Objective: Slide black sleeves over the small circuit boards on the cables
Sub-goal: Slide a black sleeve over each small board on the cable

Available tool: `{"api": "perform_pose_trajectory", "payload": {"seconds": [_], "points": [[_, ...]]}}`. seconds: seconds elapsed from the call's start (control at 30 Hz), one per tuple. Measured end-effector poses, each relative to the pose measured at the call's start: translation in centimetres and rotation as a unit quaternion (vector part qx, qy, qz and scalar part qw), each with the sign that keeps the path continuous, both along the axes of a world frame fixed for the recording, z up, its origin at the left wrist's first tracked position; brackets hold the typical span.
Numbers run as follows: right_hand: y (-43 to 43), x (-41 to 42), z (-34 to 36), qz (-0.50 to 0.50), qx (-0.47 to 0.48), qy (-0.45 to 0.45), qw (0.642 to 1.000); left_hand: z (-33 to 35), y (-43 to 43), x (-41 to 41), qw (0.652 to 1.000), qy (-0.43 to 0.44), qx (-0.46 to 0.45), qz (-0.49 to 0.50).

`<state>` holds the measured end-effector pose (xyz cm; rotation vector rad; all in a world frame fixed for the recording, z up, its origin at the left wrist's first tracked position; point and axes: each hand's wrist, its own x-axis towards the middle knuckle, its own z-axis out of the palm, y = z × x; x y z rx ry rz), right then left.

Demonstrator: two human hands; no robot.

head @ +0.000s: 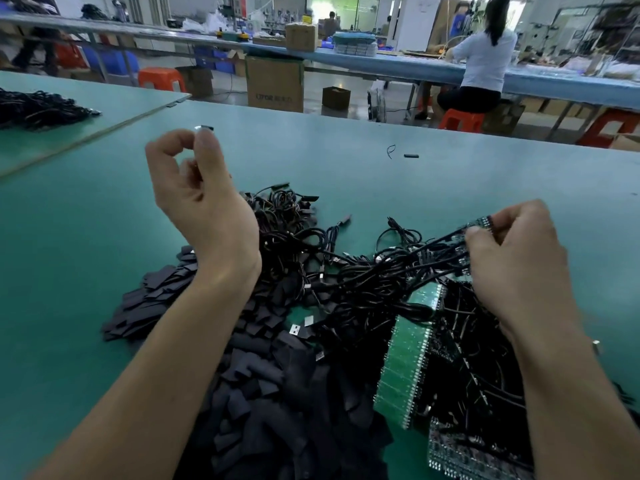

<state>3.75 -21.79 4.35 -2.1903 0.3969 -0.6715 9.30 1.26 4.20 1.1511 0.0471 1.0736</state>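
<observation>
Left grip [197, 192] at ten o'clock pinches a small dark piece [206, 128], right grip [516, 261] at three a bare green circuit board [481, 222]; heaped flat black sleeves [270, 393] suggest most remains.

table [346, 140]: plain teal green
sleeves [277, 393]: matt black
cables [381, 271]: black
circuit boards [405, 358]: green, rows of pale pads
stools [161, 79]: bright orange-red
box [275, 84]: brown
</observation>
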Motion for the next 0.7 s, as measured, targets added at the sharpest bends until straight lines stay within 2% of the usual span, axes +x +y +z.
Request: {"api": "perform_pose_trajectory", "payload": {"seconds": [0.13, 0.3, 0.4, 0.53, 0.6, 0.7], "points": [[-0.2, -0.1, 0.2, -0.033, 0.009, 0.009, 0.999, 1.0, 0.3, -0.2, 0.993, -0.078, 0.062, 0.062], [-0.1, 0.1, 0.1, -0.049, 0.02, 0.0, 0.999, 0.4, 0.8, 0.3, 0.998, -0.012, -0.013, 0.056], [0.1, 0.0, 0.2, -0.019, -0.006, 0.002, 1.0, -0.3, 0.7, 0.5, 0.996, 0.077, 0.031, -0.033], [0.9, -0.5, 0.3, 0.054, -0.087, 0.054, 0.993, -1.5, -0.2, 0.7, 0.939, 0.216, 0.166, -0.21], [1.4, -0.7, 0.3, 0.049, -0.165, 0.077, 0.982, -1.7, -0.5, 0.8, 0.925, 0.23, 0.184, -0.239], [2.7, -0.9, 0.6, 0.042, -0.251, 0.078, 0.964, -1.5, -0.6, 0.8, 0.917, 0.23, 0.163, -0.281]]}}
